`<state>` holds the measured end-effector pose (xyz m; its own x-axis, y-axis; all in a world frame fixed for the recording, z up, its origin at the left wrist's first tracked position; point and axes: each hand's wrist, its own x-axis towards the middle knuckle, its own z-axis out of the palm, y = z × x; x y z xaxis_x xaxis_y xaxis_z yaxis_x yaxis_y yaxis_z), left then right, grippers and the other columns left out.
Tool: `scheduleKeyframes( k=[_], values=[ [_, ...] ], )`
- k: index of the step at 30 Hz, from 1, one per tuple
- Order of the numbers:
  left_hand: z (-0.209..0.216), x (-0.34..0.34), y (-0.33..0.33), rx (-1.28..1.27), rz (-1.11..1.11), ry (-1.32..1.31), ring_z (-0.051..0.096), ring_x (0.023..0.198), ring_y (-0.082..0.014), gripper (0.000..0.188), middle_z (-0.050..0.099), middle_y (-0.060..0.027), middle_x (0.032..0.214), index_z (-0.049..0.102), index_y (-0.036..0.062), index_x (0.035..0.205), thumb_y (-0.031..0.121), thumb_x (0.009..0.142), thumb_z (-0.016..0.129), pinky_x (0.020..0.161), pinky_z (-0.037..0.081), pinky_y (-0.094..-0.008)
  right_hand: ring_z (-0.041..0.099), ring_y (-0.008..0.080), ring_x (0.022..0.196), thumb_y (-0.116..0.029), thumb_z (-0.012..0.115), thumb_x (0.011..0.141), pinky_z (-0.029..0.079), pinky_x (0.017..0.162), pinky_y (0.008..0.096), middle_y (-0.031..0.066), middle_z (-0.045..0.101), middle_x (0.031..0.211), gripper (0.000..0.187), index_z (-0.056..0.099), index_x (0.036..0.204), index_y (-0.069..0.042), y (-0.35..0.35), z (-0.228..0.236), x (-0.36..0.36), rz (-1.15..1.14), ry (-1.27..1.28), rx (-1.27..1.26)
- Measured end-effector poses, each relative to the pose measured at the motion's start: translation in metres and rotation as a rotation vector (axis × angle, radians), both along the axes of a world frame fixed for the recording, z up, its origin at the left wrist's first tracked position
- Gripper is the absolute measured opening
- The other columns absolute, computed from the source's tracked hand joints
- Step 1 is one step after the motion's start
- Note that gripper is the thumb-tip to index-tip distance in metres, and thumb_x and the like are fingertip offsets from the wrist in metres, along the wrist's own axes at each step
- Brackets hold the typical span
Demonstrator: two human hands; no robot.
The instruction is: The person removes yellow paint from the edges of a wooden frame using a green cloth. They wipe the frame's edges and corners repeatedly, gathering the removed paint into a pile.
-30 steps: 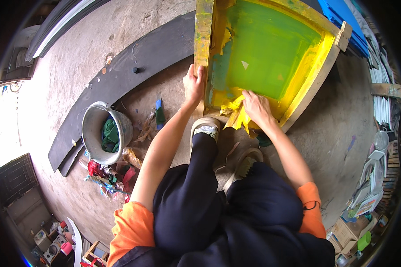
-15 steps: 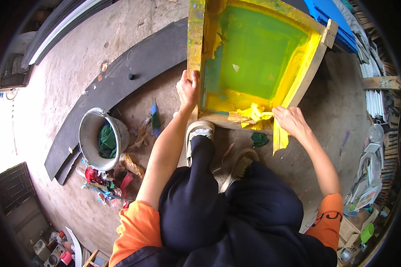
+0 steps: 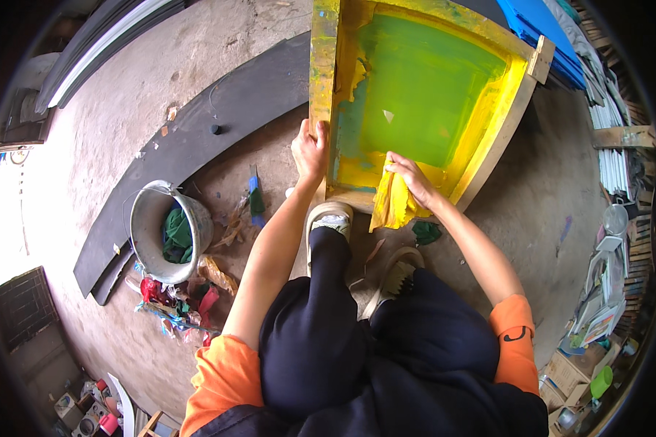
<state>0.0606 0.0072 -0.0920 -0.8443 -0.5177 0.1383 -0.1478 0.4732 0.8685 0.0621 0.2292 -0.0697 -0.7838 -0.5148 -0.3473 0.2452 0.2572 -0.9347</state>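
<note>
A wooden-framed printing screen [image 3: 323, 54] stands tilted in front of me, its green mesh [image 3: 423, 87] ringed with yellow ink. My left hand [image 3: 310, 151] grips the left bar of the frame, thumb on its face. In my right hand [image 3: 408, 175] is a bunched yellow-stained cloth [image 3: 392, 204], held at the lower part of the screen and hanging over the bottom bar. The fingertips of that hand are partly hidden by the cloth. My shoes stand close to the frame's lower edge.
Left of me a grey bucket [image 3: 144, 240] holds green cloth [image 3: 176, 234], with scraps [image 3: 189, 302] strewn beside it. A long black sheet [image 3: 168, 149] lies on the floor behind. Blue sheets [image 3: 543, 33] lean beyond the frame; stacked goods line the right side.
My right hand has moved left with the cloth, from the screen's lower right corner to the middle of its lower edge. The left hand keeps its hold on the frame.
</note>
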Motion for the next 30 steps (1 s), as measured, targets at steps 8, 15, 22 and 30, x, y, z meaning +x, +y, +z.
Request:
scheduleKeyframes(
  k=[8,15,22,30],
  values=[
    [0.011,0.002,0.002,0.009,-0.018,-0.032,0.055,0.056,-0.0347,0.037,0.054,-0.0182,0.059,0.054,0.0042,0.083,0.039,0.088,0.044,0.053,0.042,-0.0400,0.057,0.0341,0.061,-0.019,0.057,0.082,0.046,0.066,0.0397,0.0160,0.054,0.060,0.049,0.038,0.116,0.012,-0.009,-0.008,0.031,0.574,0.449,0.790],
    [0.003,0.001,0.001,-0.037,-0.021,-0.050,0.058,0.063,-0.0378,0.035,0.058,-0.0182,0.064,0.054,0.0067,0.081,0.040,0.088,0.044,0.057,0.044,-0.0422,0.060,0.0238,0.058,-0.006,0.051,0.076,0.044,0.047,0.0342,0.0058,0.058,0.060,0.021,0.056,0.096,-0.001,0.001,-0.033,0.053,0.704,1.288,0.953],
    [-0.002,0.002,-0.006,-0.047,0.011,-0.104,0.057,0.063,-0.0396,0.036,0.057,-0.0204,0.062,0.056,0.0064,0.086,0.041,0.087,0.045,0.056,0.043,-0.0453,0.060,0.0282,0.051,-0.010,0.052,0.074,0.049,0.046,0.0391,0.0150,0.057,0.055,0.013,0.055,0.082,0.000,0.108,0.088,0.012,0.559,0.989,1.091],
    [0.015,0.011,0.002,-0.403,0.115,0.278,0.043,0.096,-0.0259,0.041,0.047,-0.0114,0.101,0.046,0.0049,0.108,0.019,0.075,0.065,0.086,0.032,-0.0408,0.061,0.0312,0.068,-0.018,0.057,0.076,0.050,0.065,0.0409,0.0178,0.056,0.075,0.030,0.053,0.100,0.000,0.103,0.112,0.012,0.326,0.914,0.940]
  ],
)
